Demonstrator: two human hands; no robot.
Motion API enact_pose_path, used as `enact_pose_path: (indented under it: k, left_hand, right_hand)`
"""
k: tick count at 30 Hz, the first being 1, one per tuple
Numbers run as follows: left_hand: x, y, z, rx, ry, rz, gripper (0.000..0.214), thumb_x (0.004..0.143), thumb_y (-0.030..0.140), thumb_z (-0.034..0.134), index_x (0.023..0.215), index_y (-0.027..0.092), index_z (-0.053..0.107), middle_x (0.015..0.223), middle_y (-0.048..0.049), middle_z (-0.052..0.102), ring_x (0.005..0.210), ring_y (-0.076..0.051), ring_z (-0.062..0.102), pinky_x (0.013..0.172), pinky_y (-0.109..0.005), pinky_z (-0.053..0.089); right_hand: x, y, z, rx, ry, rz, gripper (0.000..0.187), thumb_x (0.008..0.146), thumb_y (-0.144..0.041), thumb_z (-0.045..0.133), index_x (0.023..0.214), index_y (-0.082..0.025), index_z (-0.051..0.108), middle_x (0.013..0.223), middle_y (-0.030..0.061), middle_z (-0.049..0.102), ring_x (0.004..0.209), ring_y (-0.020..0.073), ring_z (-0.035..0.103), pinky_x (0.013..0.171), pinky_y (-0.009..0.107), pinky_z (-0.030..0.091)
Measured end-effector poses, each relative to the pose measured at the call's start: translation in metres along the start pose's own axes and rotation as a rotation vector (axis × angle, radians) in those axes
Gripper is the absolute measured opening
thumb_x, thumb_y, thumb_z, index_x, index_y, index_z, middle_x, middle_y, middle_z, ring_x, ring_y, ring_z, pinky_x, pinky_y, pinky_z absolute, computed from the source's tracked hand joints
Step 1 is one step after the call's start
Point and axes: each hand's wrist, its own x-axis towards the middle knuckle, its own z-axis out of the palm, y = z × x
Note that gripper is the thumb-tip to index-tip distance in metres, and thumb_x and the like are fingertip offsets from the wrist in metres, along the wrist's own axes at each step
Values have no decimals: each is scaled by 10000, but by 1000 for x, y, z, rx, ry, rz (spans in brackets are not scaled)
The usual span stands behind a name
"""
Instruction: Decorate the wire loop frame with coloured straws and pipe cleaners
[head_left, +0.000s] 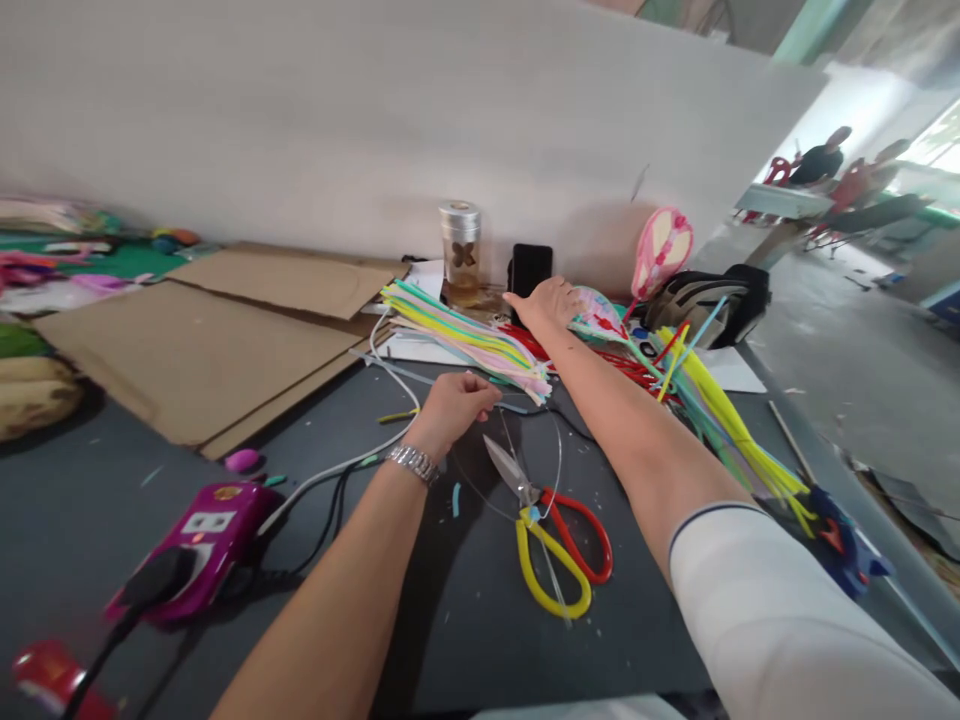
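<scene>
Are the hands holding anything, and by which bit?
The left hand seems to pinch a thin clear strand, but which part is unclear. Whether the right hand holds anything can't be told.

I wear a silver band (pixel 413 463) of metal links on my left wrist (pixel 425 440); my right sleeve (pixel 757 590) is white, with a dark-trimmed hem.

So there's a thin clear strand (pixel 560 455), slack and curving in loose loops, around 5 o'clock from mid-view. Over toward 2 o'clock there's a rounded pastel craft piece (pixel 598 314) with red bits on it, partly covered, so can't tell its full shape.
</scene>
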Motion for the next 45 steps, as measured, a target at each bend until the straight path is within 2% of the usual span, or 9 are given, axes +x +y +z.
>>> enact_pose_path:
  k: [8,13,20,29,33,36,39,42,45]
  left_hand:
    - [4,-5,-1,-96,11,-18,208,637,355,728,634,164,646,574,18,584,531,-103,510,521,-231,378]
    - [4,-5,1,-97,24,-21,217,640,363,735,640,161,656,588,16,599,536,-100,510,531,-231,382]
    - [3,-5,1,-66,7,23,246,627,406,733,629,174,649,533,18,574,520,-113,497,512,-233,359]
    - [2,-2,3,-36,10,29,261,626,424,716,642,173,646,542,15,586,508,-113,508,474,-219,339]
    - [2,-3,5,-33,4,30,248,624,408,716,656,168,660,579,2,617,526,-121,539,474,-218,350]
    - [1,-4,5,-36,-7,35,246,623,407,729,658,170,670,589,-3,622,538,-122,540,482,-222,359]
    - [0,-3,6,-43,-30,21,254,622,416,737,666,172,683,605,-6,631,558,-128,553,492,-225,361]
    - [-2,-3,11,-55,-62,-19,270,616,430,738,674,174,680,619,-7,640,575,-138,579,510,-233,359]
    - [-5,-3,19,-70,-105,-56,273,621,421,740,711,170,682,664,-28,690,617,-154,628,544,-240,379]
  right_hand:
    - [9,4,17,12,-31,96,885,695,-534,847,1337,-21,518,1396,352,495,1372,504,408,1138,663,266]
    - [9,4,22,33,-40,95,827,729,-497,810,1354,-63,487,1411,313,480,1386,487,381,1137,695,221]
    - [3,6,25,90,-25,69,841,785,-472,743,1458,-121,381,1424,260,473,1419,473,347,1073,696,305]
    - [-5,12,15,-27,-7,8,814,831,-592,698,1408,-71,456,1416,298,522,1402,459,384,1131,668,243]
    - [0,22,-13,0,-38,-80,632,837,-513,719,1283,-104,535,1331,252,604,1306,411,487,1097,604,331]
    - [-3,58,-55,35,-83,-339,379,899,-357,644,1216,-156,586,1277,177,653,1217,324,563,1068,476,399]
    - [-19,123,-104,7,-183,-661,160,940,-267,557,1024,-191,669,1115,134,708,1090,282,621,986,396,446]
    - [-40,194,-138,-114,-382,-887,174,921,-176,537,934,-196,709,965,100,722,942,251,639,875,373,463]
    - [-52,242,-149,-219,-395,-986,257,883,-83,524,965,-183,746,1019,110,722,957,239,628,853,367,438]
